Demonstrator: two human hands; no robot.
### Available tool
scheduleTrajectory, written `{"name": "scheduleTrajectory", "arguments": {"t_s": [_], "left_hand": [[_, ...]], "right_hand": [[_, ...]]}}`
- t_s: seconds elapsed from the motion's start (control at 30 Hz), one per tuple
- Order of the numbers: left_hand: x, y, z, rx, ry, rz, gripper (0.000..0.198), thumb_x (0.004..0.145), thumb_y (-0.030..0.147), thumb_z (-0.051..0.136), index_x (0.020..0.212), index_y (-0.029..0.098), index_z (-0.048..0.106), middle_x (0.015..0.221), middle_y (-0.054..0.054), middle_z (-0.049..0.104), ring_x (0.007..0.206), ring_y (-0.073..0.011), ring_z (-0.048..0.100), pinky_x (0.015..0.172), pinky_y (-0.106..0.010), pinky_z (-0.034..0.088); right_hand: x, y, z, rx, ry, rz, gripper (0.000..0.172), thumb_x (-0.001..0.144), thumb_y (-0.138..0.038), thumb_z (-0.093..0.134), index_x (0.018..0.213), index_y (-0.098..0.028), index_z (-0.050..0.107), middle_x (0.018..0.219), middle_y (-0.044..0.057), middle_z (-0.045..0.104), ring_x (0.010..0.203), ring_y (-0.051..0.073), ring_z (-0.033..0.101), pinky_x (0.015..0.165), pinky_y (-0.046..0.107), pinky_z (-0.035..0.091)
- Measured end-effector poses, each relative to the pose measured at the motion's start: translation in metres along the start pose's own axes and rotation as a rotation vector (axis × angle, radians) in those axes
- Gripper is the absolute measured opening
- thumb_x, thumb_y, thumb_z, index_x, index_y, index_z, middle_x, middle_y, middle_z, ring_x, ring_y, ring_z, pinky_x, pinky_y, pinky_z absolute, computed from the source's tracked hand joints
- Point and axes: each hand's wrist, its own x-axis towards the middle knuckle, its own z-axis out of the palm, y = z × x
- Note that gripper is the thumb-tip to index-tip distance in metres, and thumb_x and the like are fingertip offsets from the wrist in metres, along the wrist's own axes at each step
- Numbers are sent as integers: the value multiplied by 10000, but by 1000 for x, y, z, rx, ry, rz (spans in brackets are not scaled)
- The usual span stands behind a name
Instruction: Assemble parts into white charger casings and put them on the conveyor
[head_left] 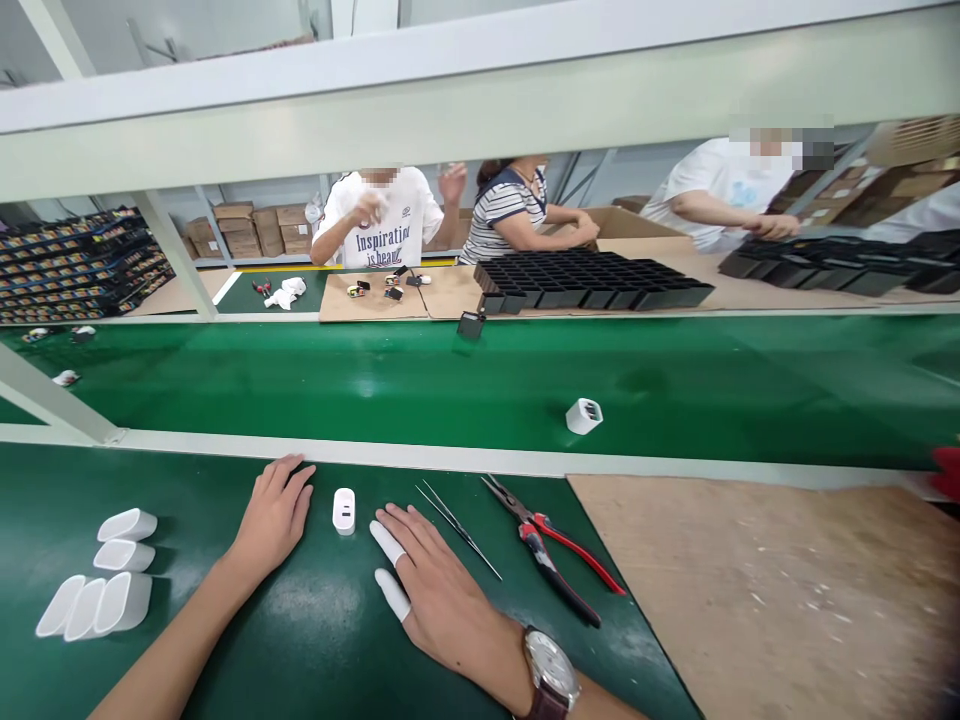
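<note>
Between my two hands a white charger housing [344, 511] with two dark port slots stands on the green bench top. My left hand [274, 508] rests palm down to its left, fingers stretched, not touching it. To its right my right hand [431, 570] lies flat with fingers apart and nothing held; white finger cots cover the thumb and index finger. Metal tweezers [459, 530] lie just beyond the right hand's fingers. Farther right are long-nose pliers [551, 550] with red and black handles. Several white housings [124, 603] sit at the far left.
Behind a pale rail [450, 460] runs a green conveyor belt [337, 380] carrying a white housing [584, 415]. Cardboard [787, 590] covers the bench at right. Black trays [592, 280] and co-workers [390, 220] are across the belt. A pale beam [480, 110] crosses overhead.
</note>
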Motion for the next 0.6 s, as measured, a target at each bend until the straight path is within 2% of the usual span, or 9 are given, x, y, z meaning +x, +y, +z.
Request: {"name": "scheduleTrajectory", "arguments": {"t_s": [0.1,0.33,0.47,0.6], "left_hand": [[0,0,0,-2,-8,-1,308,1094,192,423,1367,171,564,1403,-165,557,1290,-348,532,1019,-541,512],[-1,1,0,-10,-11,-20,296,1084,175,430,1342,164,574,1401,-168,552,1293,-355,518,1011,-559,516],[-1,5,1,-11,-21,-50,295,1064,161,452,1329,162,583,1381,-173,562,1282,-357,517,1009,-565,524],[-1,8,1,-12,-39,-90,307,1045,149,474,1331,163,584,1387,-173,558,1277,-357,519,1003,-572,538]], "right_hand": [[0,0,-1,0,-20,4,372,1016,-143,494,1366,-33,555,1449,221,568,1420,349,495,1181,578,491],[1,2,1,3,-9,-14,311,1010,-132,496,1296,-101,615,1455,192,574,1423,333,502,1164,571,504],[-3,10,9,-21,62,-91,267,998,-120,484,1207,-143,648,1511,168,537,1456,312,472,1150,540,517],[-8,23,20,-41,89,-173,305,976,-139,486,1227,-176,654,1552,129,507,1459,300,473,1136,492,523]]}}
